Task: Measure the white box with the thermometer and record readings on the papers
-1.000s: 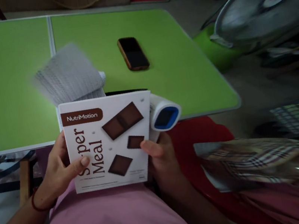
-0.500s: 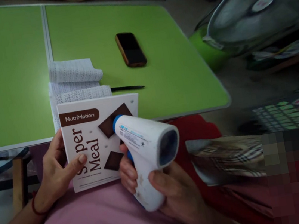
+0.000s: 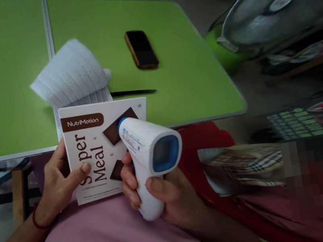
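My left hand grips the left side of a white box printed "NutriMotion" and "Super Meal", its thumb across the front and the other fingers behind. Wrapped around the handle of a white and blue infrared thermometer is my right hand. The thermometer's blue-rimmed nose points at the box front, touching or very near it; I cannot tell which. Its small screen faces me and looks dark. Behind the box, papers covered in writing lie on the green table, one sheet lifted and curled.
On the green table are a phone in a brown case and a black pen. A large fan stands to the right. Nearby are a red chair and checked cloth.
The top sheet of paper has lifted and swung up to the left. My right hand has shifted slightly left with the thermometer, turning its screen more toward me.
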Tool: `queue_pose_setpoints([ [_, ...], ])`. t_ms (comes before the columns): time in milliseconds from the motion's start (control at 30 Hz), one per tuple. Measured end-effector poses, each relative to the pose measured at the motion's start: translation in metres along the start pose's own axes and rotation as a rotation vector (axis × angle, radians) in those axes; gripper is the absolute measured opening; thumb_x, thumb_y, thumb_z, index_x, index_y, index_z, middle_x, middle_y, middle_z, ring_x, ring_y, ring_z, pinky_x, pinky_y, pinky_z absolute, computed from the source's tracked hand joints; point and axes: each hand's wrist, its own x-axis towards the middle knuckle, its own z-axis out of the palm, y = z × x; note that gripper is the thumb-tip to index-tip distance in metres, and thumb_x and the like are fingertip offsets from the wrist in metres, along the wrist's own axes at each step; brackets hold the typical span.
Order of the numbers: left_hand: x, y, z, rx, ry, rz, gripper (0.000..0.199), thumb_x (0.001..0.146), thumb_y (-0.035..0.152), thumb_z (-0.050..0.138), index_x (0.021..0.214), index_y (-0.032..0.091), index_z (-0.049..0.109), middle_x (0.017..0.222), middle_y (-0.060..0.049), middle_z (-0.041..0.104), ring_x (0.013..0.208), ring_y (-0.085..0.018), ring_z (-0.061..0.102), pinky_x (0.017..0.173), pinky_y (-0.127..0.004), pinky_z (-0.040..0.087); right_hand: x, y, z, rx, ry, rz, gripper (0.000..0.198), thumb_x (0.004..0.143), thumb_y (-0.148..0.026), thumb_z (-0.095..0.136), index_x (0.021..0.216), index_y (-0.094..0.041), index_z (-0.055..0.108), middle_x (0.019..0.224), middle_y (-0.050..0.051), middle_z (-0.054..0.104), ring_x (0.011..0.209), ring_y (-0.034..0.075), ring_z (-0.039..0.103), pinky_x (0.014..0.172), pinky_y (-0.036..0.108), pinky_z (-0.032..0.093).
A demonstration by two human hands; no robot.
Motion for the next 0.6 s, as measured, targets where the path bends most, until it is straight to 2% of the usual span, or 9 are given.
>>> queue_pose_setpoints([
  [300, 0.0006, -0.0016, 0.0004, -0.044, -0.023, 0.014, 0.062, 0.076, 0.038, 0.082, 0.131, 0.019, 0.058, 0.108, -0.008, 0.073, 0.098, -0.028, 0.070, 0.073, -0.028, 0.062, 0.0015, 0.0001, 0.0031, 0.016, 0.051, 0.005, 0.036, 0.068, -0.046, 0.081, 0.087, -0.023, 0.061, 0.068, -0.005, 0.055, 0.049, 0.008, 0.047, 0.045, 0.024, 0.037],
  [433, 0.0003, -0.0002, 0.0011, -0.017, -0.010, 0.014, 0.063, 0.075, 0.040, 0.082, 0.130, 0.018, 0.059, 0.110, -0.009, 0.073, 0.098, -0.029, 0.071, 0.072, -0.029, 0.062, 0.0018, 0.0018, 0.0020, -0.012, 0.030, 0.017, 0.036, 0.069, -0.049, 0.079, 0.081, -0.023, 0.057, 0.062, -0.005, 0.052, 0.049, 0.009, 0.047, 0.046, 0.025, 0.036],
  [600, 0.0001, 0.0001, -0.0001, -0.013, -0.017, 0.018, 0.065, 0.076, 0.041, 0.081, 0.132, 0.019, 0.057, 0.113, -0.009, 0.072, 0.101, -0.029, 0.070, 0.073, -0.030, 0.063, 0.0023, 0.0008, 0.0023, 0.010, 0.017, 0.010, 0.036, 0.070, -0.048, 0.079, 0.080, -0.022, 0.056, 0.066, -0.005, 0.052, 0.050, 0.007, 0.045, 0.046, 0.023, 0.036],
])
